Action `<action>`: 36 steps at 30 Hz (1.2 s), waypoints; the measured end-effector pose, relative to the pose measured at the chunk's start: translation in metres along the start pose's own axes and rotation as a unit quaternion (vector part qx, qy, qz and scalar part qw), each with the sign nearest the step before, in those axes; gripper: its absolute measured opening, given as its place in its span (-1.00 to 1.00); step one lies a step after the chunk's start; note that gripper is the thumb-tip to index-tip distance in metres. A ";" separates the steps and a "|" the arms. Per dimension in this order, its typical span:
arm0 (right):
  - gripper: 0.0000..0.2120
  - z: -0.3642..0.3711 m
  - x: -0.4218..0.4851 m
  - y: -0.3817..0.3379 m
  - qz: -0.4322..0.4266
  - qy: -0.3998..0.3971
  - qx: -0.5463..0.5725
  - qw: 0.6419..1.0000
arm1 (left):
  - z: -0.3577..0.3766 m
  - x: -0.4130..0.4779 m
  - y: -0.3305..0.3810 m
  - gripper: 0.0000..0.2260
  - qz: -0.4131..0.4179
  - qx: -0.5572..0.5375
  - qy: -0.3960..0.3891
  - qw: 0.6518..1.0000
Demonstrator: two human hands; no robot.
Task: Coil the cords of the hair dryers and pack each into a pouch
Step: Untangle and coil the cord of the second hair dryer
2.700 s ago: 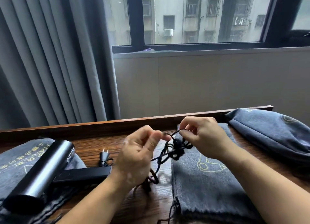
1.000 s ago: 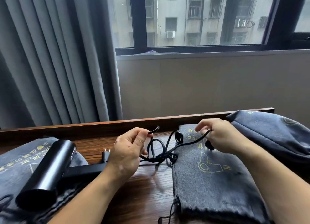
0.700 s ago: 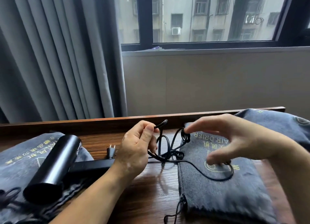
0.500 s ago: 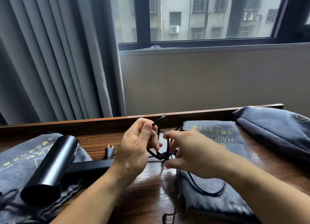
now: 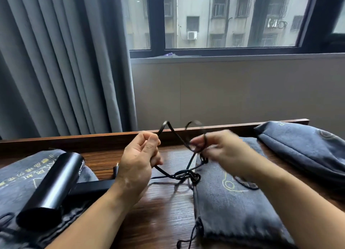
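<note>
A black hair dryer [image 5: 50, 185] lies on a grey pouch [image 5: 16, 174] at the left, its handle pointing right. Its black cord [image 5: 177, 136] runs tangled above the table's middle. My left hand [image 5: 140, 161] grips the cord, which loops up out of the fist. My right hand [image 5: 222, 151], blurred by motion, pinches a loop of the same cord just to the right. More cord lies knotted below, at the edge of a flat grey pouch [image 5: 233, 207] with a yellow dryer print. The cord's plug [image 5: 116, 169] peeks out behind my left hand.
A filled grey pouch [image 5: 306, 148] lies at the far right. The wooden table [image 5: 164, 211] has a raised back rail [image 5: 93, 138] against the wall. Grey curtains hang behind at the left, with a window above.
My right hand has lifted from beside my left hand and moved right, pulling a loop of cord up. My left hand keeps its hold. The cord now stands higher above the table.
</note>
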State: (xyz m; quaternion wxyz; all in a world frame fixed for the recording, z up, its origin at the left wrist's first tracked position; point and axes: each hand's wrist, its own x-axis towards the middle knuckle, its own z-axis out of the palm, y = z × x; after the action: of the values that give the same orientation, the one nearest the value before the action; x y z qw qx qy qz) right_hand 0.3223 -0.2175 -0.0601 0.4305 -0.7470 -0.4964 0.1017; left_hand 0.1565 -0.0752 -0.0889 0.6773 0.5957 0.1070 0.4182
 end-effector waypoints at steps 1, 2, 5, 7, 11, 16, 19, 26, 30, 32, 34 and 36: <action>-0.57 -0.012 0.002 0.007 0.026 0.063 0.058 0.996 | 0.001 0.000 0.002 -0.80 0.001 0.002 0.008 1.000; -0.58 -0.023 0.005 0.017 0.051 0.132 0.094 0.985 | 0.001 0.000 0.003 -0.80 0.001 0.009 0.012 1.000; -0.64 -0.044 0.010 0.046 0.102 0.244 0.035 0.964 | -0.003 -0.001 -0.002 -0.73 -0.009 0.068 -0.016 0.998; -0.64 -0.039 0.012 0.058 0.123 0.191 -0.013 0.974 | -0.005 -0.003 -0.005 -0.72 -0.010 0.143 -0.051 0.988; -0.75 -0.021 0.017 0.065 0.120 0.077 -0.079 0.987 | -0.008 -0.005 -0.006 -0.57 -0.056 0.211 -0.132 0.967; -0.66 -0.026 0.011 0.054 0.144 0.058 0.021 0.988 | -0.009 -0.005 -0.021 -0.67 -0.034 0.527 -0.224 0.819; -0.73 -0.027 0.009 0.037 0.067 0.165 0.025 0.984 | -0.001 -0.007 -0.027 -0.63 0.005 0.571 -0.255 0.780; -0.58 0.003 -0.015 -0.013 -0.226 -0.065 -0.201 0.951 | 0.003 -0.007 -0.035 -0.72 0.060 0.539 -0.220 0.811; -0.53 -0.005 -0.004 0.010 -0.160 0.034 -0.197 0.967 | -0.006 0.000 -0.026 -0.82 0.070 0.517 -0.128 0.843; -0.67 -0.010 -0.001 0.015 -0.140 0.040 -0.177 0.973 | -0.010 0.002 -0.018 -0.85 0.051 0.479 -0.099 0.871; -0.89 -0.012 0.001 0.017 -0.107 0.026 -0.109 0.988 | -0.013 0.002 -0.012 -0.84 0.026 0.453 -0.092 0.886; -0.82 -0.014 0.000 0.013 -0.049 0.023 -0.033 0.998 | -0.016 0.003 -0.008 -0.85 0.010 0.428 -0.089 0.899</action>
State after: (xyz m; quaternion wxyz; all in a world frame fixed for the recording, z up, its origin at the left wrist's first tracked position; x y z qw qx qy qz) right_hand 0.3394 -0.2270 -0.0614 0.4216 -0.7376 -0.5253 0.0468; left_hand 0.1517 -0.0615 -0.0990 0.3596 0.8638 0.2095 0.2839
